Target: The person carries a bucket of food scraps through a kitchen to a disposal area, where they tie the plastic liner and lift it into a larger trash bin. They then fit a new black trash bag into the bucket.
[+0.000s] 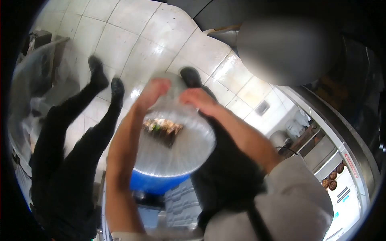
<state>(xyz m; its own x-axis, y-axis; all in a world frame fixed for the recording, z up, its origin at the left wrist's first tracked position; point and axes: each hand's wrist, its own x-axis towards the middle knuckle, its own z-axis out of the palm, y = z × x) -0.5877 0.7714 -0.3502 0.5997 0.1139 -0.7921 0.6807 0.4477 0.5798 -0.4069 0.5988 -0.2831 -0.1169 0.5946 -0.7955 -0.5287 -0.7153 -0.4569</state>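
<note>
A clear plastic bag (177, 156) lines a round blue bin (155, 182), its edge folded over the rim. Down inside the bag lies a small heap of mixed brown and green scraps (163, 129), too blurred to name. At the far side of the bag, my left hand (157, 89) is closed on the gathered plastic. My right hand (197, 99) grips the same plastic a little to the right, its fingers curled and blurred by motion. Between the two hands the film bunches up.
Another person's black-clad legs (66, 120) stand close on the left. Beneath everything is a white tiled floor (132, 44) with a small drain (262, 107). Grey stacked trays (181, 205) sit below the bin. A steel-edged unit with shelves (319, 160) runs along the right.
</note>
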